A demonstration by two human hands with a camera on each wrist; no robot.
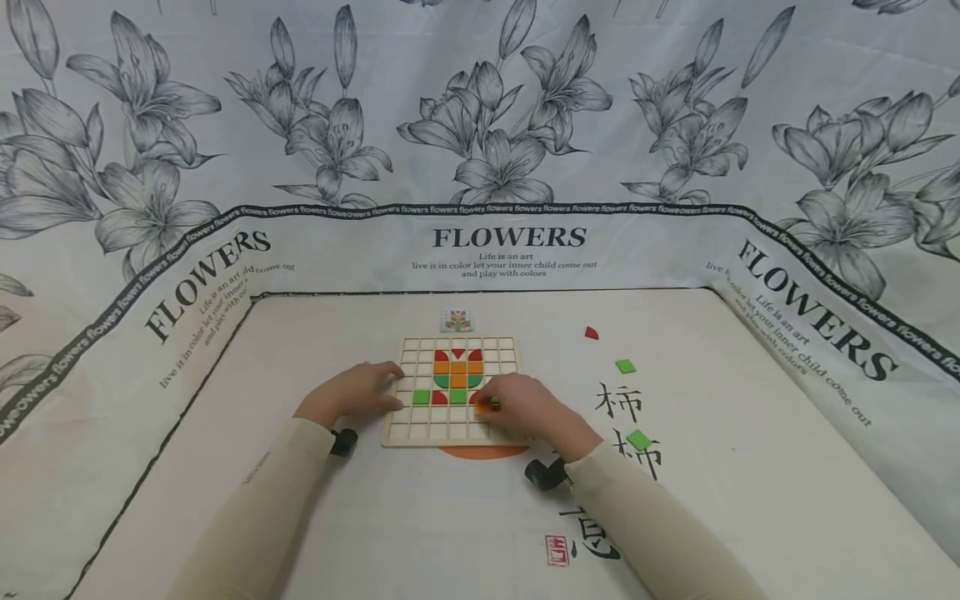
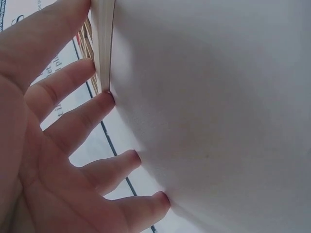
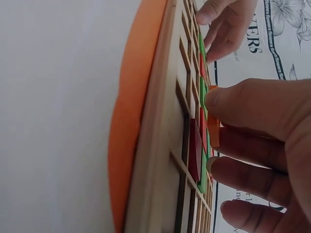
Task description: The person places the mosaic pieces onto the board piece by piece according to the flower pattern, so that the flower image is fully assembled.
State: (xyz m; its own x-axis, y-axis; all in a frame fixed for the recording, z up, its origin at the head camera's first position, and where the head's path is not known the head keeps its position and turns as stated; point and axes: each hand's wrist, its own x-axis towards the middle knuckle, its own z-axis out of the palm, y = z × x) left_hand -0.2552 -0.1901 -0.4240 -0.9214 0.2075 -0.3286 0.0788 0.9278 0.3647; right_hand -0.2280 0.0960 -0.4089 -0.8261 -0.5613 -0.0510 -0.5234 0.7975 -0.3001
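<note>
A pale wooden grid board (image 1: 438,432) lies on the table, with red, orange and green tiles set in a tulip-like pattern in its cells. My left hand (image 1: 362,387) is at the board's left edge. Its fingers are spread and fairly straight in the left wrist view, with some fingertips at the board's side (image 2: 103,48). Over the right part of the board, my right hand (image 1: 528,408) pinches a small orange tile (image 3: 214,138) between thumb and forefinger, just above the lower row. A red tile (image 3: 194,150) lies in the grid below those fingers.
Behind the board lies a small pattern card (image 1: 457,320). Loose tiles lie to the right: a red quarter-circle (image 1: 592,332), a green tile (image 1: 626,366) and another green tile (image 1: 638,439). The tablecloth has a printed orange patch (image 1: 483,452) under the board's front edge.
</note>
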